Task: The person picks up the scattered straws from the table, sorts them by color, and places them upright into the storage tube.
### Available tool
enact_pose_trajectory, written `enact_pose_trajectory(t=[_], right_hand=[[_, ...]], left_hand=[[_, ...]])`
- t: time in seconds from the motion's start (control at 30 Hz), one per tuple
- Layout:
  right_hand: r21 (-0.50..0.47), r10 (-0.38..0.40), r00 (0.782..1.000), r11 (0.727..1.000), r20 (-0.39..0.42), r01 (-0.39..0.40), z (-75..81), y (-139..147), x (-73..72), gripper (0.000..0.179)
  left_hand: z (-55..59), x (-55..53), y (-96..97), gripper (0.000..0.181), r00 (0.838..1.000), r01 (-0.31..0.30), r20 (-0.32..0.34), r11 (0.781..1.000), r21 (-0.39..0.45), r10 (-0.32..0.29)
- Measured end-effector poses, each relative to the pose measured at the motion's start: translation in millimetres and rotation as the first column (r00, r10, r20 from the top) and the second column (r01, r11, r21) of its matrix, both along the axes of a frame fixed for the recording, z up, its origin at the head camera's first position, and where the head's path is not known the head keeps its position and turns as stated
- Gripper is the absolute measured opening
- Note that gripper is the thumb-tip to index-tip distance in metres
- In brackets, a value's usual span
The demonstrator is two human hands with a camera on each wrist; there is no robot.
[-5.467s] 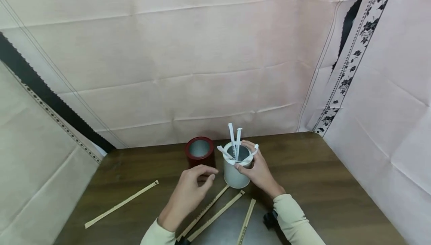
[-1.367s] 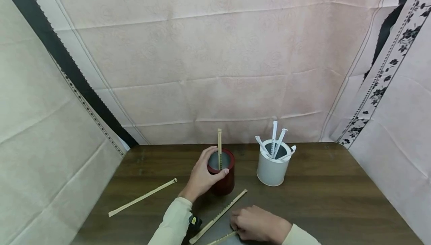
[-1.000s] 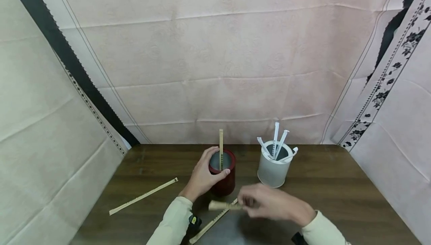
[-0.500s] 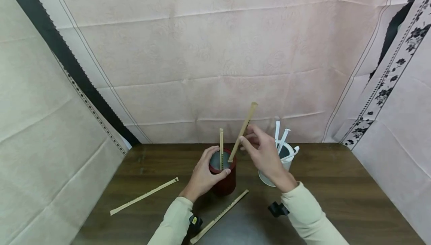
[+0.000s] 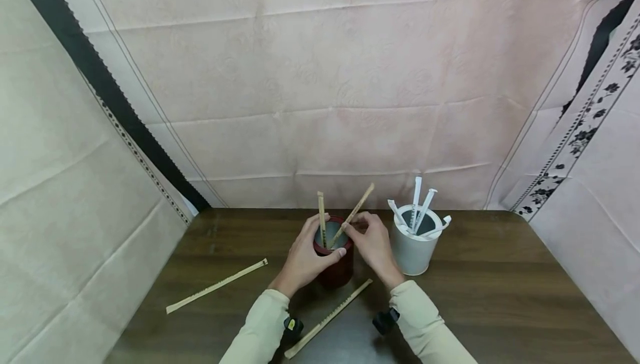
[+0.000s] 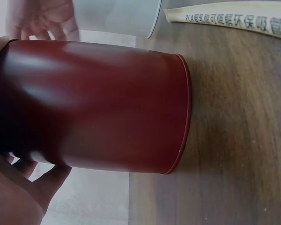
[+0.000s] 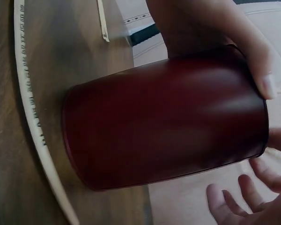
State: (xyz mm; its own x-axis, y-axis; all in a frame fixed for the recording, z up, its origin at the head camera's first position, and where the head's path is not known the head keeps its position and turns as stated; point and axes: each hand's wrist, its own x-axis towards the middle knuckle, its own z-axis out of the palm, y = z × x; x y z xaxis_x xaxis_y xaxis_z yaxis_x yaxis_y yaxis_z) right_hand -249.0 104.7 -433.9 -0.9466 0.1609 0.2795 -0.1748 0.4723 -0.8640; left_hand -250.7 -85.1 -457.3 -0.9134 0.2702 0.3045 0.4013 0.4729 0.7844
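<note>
A dark red cylindrical holder (image 5: pixel 336 272) stands upright on the table, its pale inside partly visible. My left hand (image 5: pixel 305 250) grips it around the left side near the rim, thumb across the front. Inside it one yellowish paper-wrapped straw (image 5: pixel 321 214) stands nearly upright. A second wrapped straw (image 5: pixel 362 200) slants to the right, its lower end within the holder. My right hand (image 5: pixel 372 244) pinches this second straw between thumb and index finger at the right rim; in the right wrist view its other fingers are loosely bent.
Right of the hands stands a white holder (image 5: pixel 412 253) with several white-wrapped straws. Another yellowish straw (image 5: pixel 330 317) lies between the forearms, and one more straw (image 5: pixel 217 286) lies at the left. A pale cloth wall (image 5: pixel 325 103) rises behind the brown table (image 5: pixel 500 286).
My right hand took a straw from the table, lifted it over the red holder and lowered its end inside. My left hand has kept its grip on the holder over the last second.
</note>
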Motion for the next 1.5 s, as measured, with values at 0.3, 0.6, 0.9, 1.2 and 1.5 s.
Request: enact_pose_trajectory(t=[0.3, 0.6, 0.9, 1.2, 1.5], right_hand=[[-0.155, 0.164, 0.986, 0.974, -0.031, -0.167, -18.2, 18, 19.1, 0.03], [-0.029, 0.388, 0.921, 0.921, -0.022, -0.389, -32.1, 15, 20.0, 0.084], [0.085, 0.338, 0.938, 0.94, -0.082, -0.331, -35.4, 2, 6.4, 0.091], [0.091, 0.33, 0.937, 0.943, -0.11, -0.322, -31.2, 6, -6.1, 0.087], [0.096, 0.335, 0.94, 0.939, -0.059, -0.329, -34.6, 9, -8.5, 0.088]], left_hand=[[-2.3, 0.0, -2.0, 0.087, 1.0, 0.024, 0.002, 0.999, -0.03, -0.024], [-0.3, -3.2, -5.3, 0.06, 0.988, 0.156, 0.004, 0.988, 0.003, -0.156], [5.9, 8.4, -3.3, 0.053, 0.991, 0.097, 0.077, 0.983, 0.157, -0.111], [-5.7, 40.9, -15.1, 0.047, 0.97, 0.03, 0.241, 0.991, -0.128, 0.002], [-31.5, 69.0, 16.9, 0.02, 0.969, 0.127, 0.248, 0.865, -0.486, -0.003]])
